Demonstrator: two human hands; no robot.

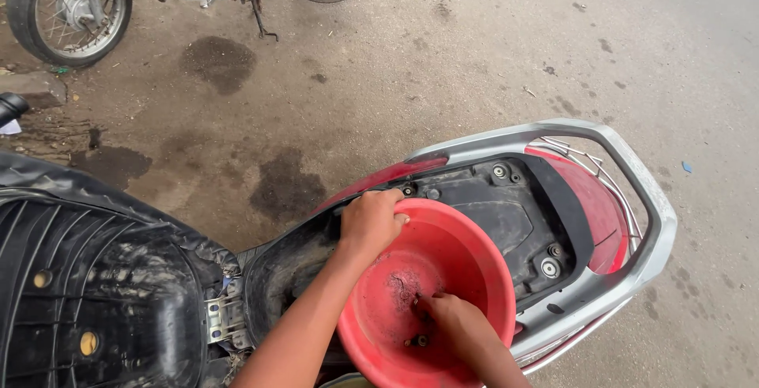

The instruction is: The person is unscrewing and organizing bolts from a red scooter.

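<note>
A red plastic bowl [466,253] rests tilted on the open under-seat area of a red scooter [585,198]. My left hand [370,222] grips the bowl's far-left rim. Down inside the bowl my right hand [451,321] has its fingers closed around small dark metal parts [417,341] lying on the bottom; what exactly it pinches is hidden. The bowl's inside is scuffed and dusty.
The scooter's raised seat [87,293] shows its black underside at the left. A silver grab rail [648,198] rings the scooter's tail. A parked motorcycle [79,0] stands at the top left on oil-stained concrete [285,186].
</note>
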